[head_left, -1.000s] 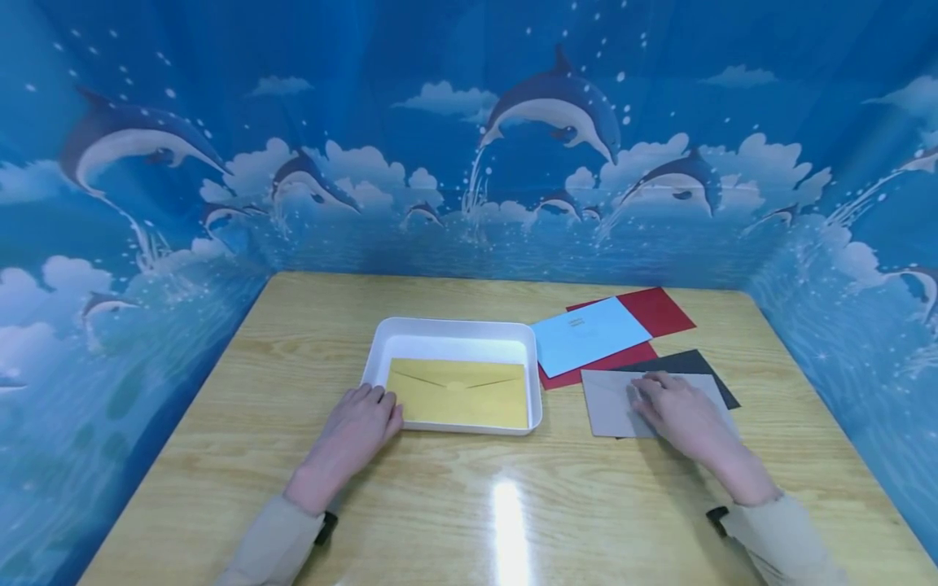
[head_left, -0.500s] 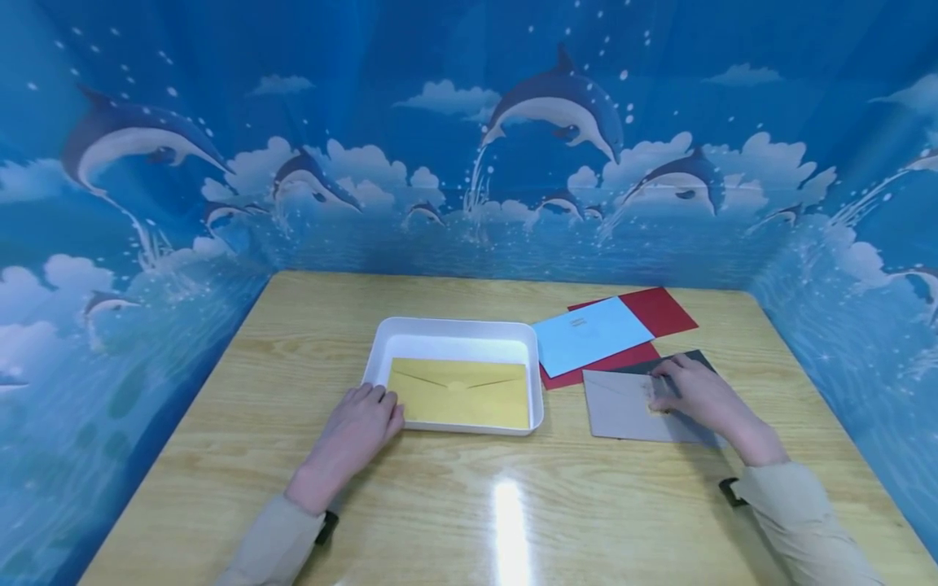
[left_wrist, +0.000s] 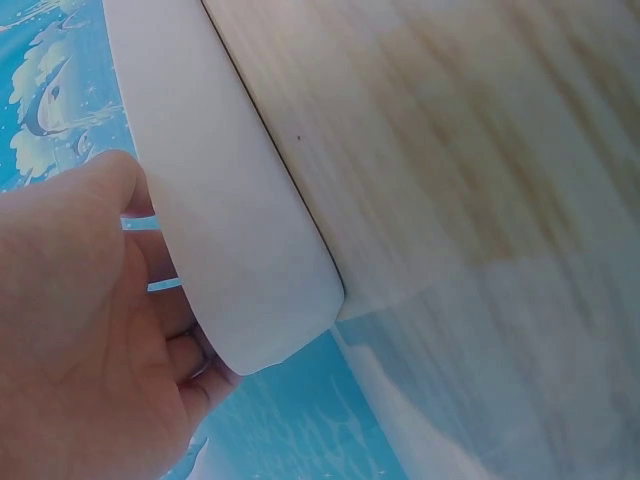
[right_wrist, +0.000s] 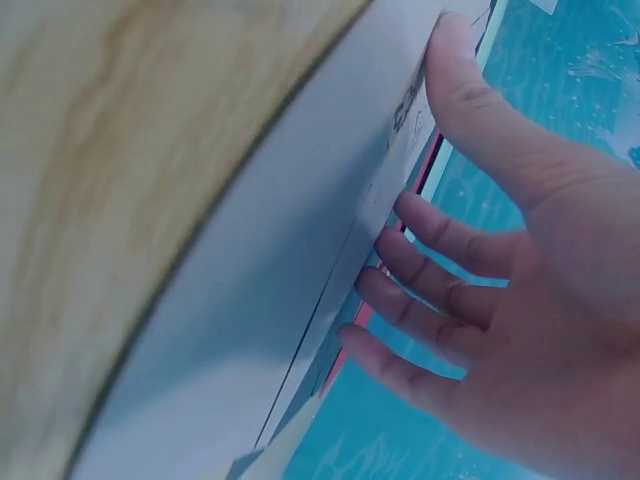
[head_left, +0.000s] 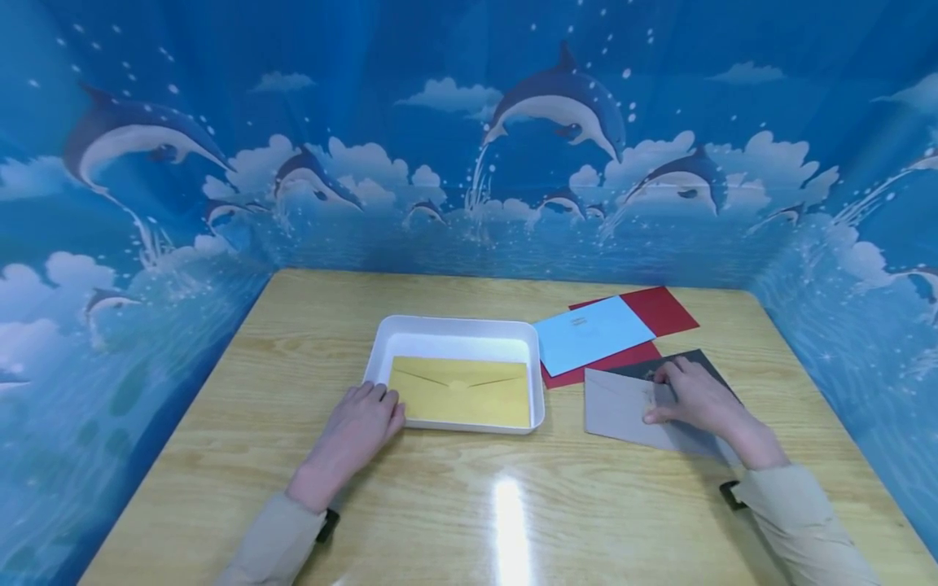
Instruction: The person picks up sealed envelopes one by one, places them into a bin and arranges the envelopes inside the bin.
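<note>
My left hand (head_left: 361, 425) grips the front left corner of a white tray (head_left: 536, 382). In the left wrist view, the curled fingers (left_wrist: 172, 300) reach behind the tray wall (left_wrist: 225, 200). Inside the tray lies a yellow envelope (head_left: 458, 395), flap side up. Over on the right, my right hand (head_left: 696, 399) holds a grey envelope (head_left: 619, 407), thumb on its face and fingers by its far edge. The right wrist view shows the thumb (right_wrist: 465, 85) against that envelope (right_wrist: 240, 260); the fingertips are partly hidden. Beneath it a black envelope (head_left: 699, 362) shows.
A light blue envelope (head_left: 593, 334) lies across red envelopes (head_left: 659, 309) right of the tray, behind the grey one. The wooden table (head_left: 440, 505) meets a blue dolphin-print curtain (head_left: 469, 236) at the back and sides.
My right hand has shifted from the middle of the grey envelope toward its far edge. The envelope has turned slightly, its right end coming nearer. The left hand and tray stay put.
</note>
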`<action>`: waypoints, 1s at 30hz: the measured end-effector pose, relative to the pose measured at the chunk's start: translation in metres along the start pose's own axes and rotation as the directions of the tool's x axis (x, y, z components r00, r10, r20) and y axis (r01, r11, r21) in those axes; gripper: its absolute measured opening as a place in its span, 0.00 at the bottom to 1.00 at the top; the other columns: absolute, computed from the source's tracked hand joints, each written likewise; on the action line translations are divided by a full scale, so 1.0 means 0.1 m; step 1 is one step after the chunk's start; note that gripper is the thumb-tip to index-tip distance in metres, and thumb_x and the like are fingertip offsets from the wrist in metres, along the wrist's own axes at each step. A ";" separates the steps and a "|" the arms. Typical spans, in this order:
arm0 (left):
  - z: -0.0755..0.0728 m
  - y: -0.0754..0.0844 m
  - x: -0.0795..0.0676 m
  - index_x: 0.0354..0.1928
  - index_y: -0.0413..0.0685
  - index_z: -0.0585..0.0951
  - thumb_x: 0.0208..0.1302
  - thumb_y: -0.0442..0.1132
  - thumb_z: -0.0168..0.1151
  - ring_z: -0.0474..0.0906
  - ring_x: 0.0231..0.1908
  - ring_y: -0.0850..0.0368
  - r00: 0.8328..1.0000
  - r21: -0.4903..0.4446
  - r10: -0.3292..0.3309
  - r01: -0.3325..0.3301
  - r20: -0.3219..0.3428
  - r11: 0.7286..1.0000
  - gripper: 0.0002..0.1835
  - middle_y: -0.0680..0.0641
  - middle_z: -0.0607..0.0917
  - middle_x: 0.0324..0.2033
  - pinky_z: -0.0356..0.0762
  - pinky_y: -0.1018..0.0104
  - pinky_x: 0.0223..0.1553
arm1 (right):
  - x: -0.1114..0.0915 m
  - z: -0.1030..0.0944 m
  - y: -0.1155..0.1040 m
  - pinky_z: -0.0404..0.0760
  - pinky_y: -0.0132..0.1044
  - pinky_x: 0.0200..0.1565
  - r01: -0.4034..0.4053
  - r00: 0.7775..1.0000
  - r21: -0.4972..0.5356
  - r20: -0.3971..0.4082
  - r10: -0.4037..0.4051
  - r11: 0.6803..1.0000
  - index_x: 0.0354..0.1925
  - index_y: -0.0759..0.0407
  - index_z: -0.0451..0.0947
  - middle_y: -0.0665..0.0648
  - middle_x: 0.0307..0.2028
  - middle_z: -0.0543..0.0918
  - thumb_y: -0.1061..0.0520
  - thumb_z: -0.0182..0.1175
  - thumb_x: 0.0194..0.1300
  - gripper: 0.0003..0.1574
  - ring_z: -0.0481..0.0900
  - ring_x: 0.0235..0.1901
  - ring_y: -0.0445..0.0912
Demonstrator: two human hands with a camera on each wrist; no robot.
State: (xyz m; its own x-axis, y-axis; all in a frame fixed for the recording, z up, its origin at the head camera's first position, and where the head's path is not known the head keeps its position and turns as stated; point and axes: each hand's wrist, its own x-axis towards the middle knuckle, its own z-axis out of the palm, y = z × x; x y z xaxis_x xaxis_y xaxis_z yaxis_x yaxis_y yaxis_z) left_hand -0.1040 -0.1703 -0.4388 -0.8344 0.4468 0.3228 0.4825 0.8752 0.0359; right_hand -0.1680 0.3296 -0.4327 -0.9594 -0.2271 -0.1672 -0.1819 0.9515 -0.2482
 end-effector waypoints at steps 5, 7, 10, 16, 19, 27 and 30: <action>0.00 -0.01 0.00 0.26 0.46 0.73 0.69 0.38 0.60 0.61 0.26 0.54 1.000 0.009 0.014 -0.014 -0.001 1.000 0.13 0.51 0.67 0.22 0.67 0.61 0.32 | 0.03 0.01 0.00 0.75 0.46 0.39 -0.050 0.997 0.021 0.052 0.048 0.999 0.44 0.69 0.71 0.61 0.38 0.75 0.35 0.80 0.42 0.49 0.71 0.40 0.55; 0.01 -0.01 0.00 0.26 0.46 0.73 0.69 0.38 0.60 0.61 0.26 0.54 1.000 0.016 0.020 -0.020 -0.001 1.000 0.12 0.51 0.67 0.22 0.67 0.61 0.32 | 0.03 0.01 -0.01 0.73 0.43 0.36 -0.085 0.994 0.041 0.076 0.082 0.996 0.45 0.69 0.69 0.60 0.34 0.75 0.34 0.80 0.42 0.50 0.71 0.37 0.53; 0.01 -0.02 0.00 0.26 0.45 0.73 0.69 0.38 0.60 0.61 0.26 0.54 1.000 0.020 0.024 -0.023 -0.003 1.000 0.12 0.51 0.67 0.22 0.68 0.61 0.32 | 0.02 0.01 -0.02 0.74 0.42 0.34 -0.105 0.991 0.067 0.092 0.099 0.992 0.48 0.69 0.69 0.60 0.34 0.77 0.35 0.79 0.44 0.51 0.74 0.35 0.52; 0.02 -0.02 0.00 0.26 0.46 0.73 0.69 0.38 0.60 0.61 0.26 0.54 1.000 0.013 0.016 -0.015 -0.010 1.000 0.12 0.51 0.67 0.21 0.68 0.61 0.32 | -0.03 0.07 -0.06 0.81 0.54 0.44 -0.006 1.000 0.009 0.003 0.006 1.000 0.52 0.70 0.75 0.66 0.43 0.83 0.40 0.74 0.56 0.41 0.80 0.41 0.57; 0.03 -0.03 -0.01 0.26 0.46 0.72 0.68 0.38 0.60 0.61 0.26 0.54 1.000 0.013 0.019 -0.019 -0.020 1.000 0.12 0.51 0.67 0.21 0.68 0.61 0.31 | -0.05 0.11 -0.09 0.81 0.52 0.42 0.039 0.998 -0.018 -0.052 -0.040 0.999 0.49 0.69 0.76 0.63 0.38 0.84 0.45 0.70 0.62 0.31 0.80 0.37 0.54; 0.02 -0.02 0.00 0.26 0.45 0.73 0.68 0.38 0.60 0.61 0.25 0.54 0.999 0.026 0.039 -0.038 -0.032 0.999 0.12 0.51 0.67 0.21 0.67 0.61 0.30 | -0.06 0.11 -0.20 0.74 0.41 0.33 0.070 0.983 -0.055 -0.166 -0.078 0.996 0.41 0.63 0.76 0.52 0.26 0.76 0.55 0.60 0.72 0.10 0.73 0.28 0.47; 0.01 -0.01 0.00 0.26 0.46 0.73 0.69 0.38 0.60 0.61 0.26 0.55 1.000 0.021 0.025 -0.025 -0.012 0.999 0.12 0.51 0.67 0.21 0.66 0.62 0.30 | -0.09 0.07 -0.24 0.71 0.40 0.31 0.103 0.960 -0.092 -0.251 -0.123 0.990 0.38 0.61 0.75 0.50 0.22 0.72 0.56 0.62 0.71 0.09 0.71 0.27 0.46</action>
State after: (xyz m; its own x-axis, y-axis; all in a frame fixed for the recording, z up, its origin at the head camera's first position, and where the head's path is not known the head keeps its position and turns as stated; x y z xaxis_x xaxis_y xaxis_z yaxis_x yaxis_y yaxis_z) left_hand -0.1045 -0.1712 -0.4399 -0.8187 0.4661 0.3353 0.4972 0.8676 0.0081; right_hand -0.1540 0.3076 -0.4320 -0.9529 -0.2829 0.1090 -0.2986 0.9382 -0.1752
